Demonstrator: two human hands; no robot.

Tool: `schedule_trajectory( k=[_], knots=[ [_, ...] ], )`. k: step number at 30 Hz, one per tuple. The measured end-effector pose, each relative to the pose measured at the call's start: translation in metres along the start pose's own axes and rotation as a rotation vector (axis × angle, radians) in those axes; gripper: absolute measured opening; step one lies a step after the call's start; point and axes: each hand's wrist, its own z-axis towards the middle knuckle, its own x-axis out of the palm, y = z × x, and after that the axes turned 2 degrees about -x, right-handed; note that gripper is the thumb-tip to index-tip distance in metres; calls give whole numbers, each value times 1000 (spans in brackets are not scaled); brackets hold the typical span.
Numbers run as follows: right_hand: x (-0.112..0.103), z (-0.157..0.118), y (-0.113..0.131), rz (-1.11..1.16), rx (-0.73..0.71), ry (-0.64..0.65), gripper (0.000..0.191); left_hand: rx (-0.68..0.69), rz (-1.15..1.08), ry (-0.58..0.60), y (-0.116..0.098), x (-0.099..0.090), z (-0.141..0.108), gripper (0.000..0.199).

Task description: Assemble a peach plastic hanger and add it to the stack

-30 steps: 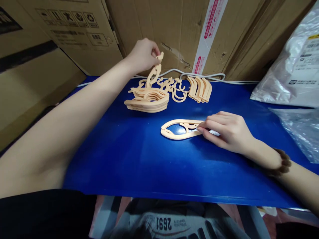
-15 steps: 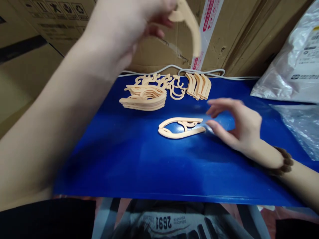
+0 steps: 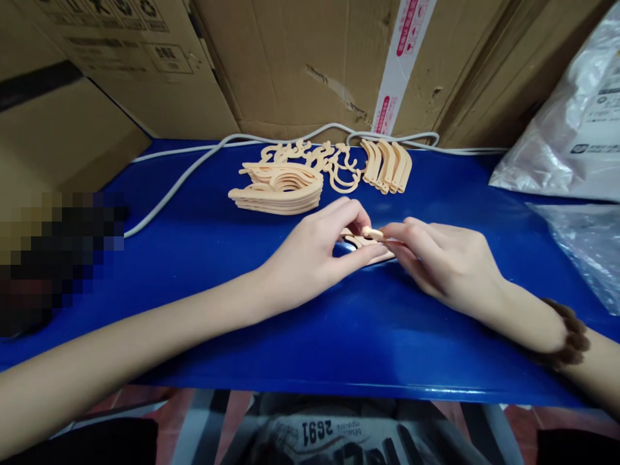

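Observation:
My left hand (image 3: 314,248) and my right hand (image 3: 440,258) meet over the middle of the blue table (image 3: 310,349). Between their fingertips they pinch a small beige plastic piece (image 3: 372,233), most of it covered by the fingers. Right beneath, a beige folding hanger (image 3: 356,242) lies flat, largely hidden by my left hand. Behind my left hand stands a stack of folded beige hangers (image 3: 278,197). Loose hooks (image 3: 343,174) lie in a heap beside the stack, and curved arm pieces (image 3: 386,166) are lined up to the right of the hooks.
Cardboard boxes (image 3: 300,77) rise behind the table, with a white cable (image 3: 184,177) along their foot. Plastic bags (image 3: 557,148) lie at the right. A pixelated dark shape (image 3: 58,258) covers the left edge.
My left hand has come down from the upper middle, where it held a curved beige piece, to the table's centre. My right hand has moved slightly left and closed its fingers on the piece.

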Motion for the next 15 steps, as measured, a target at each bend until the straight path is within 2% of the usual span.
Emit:
schedule_trajectory(
  k=[2, 5, 7, 10, 15],
  knots=[
    [0, -2, -3, 0, 43, 4, 15, 194, 306, -23, 9, -6, -3, 15],
    [-1, -4, -9, -6, 114, 6, 34, 296, 505, 63, 24, -12, -3, 18],
    [-2, -4, -10, -2, 180, 31, 43, 305, 539, 125, 32, -12, -1, 21],
    [-4, 0, -11, 42, 248, 111, 44, 270, 545, 168, 36, -11, -1, 26],
    [-1, 3, -13, 112, 249, 275, 42, 221, 536, 197, 33, -8, -4, 32]
  ],
)
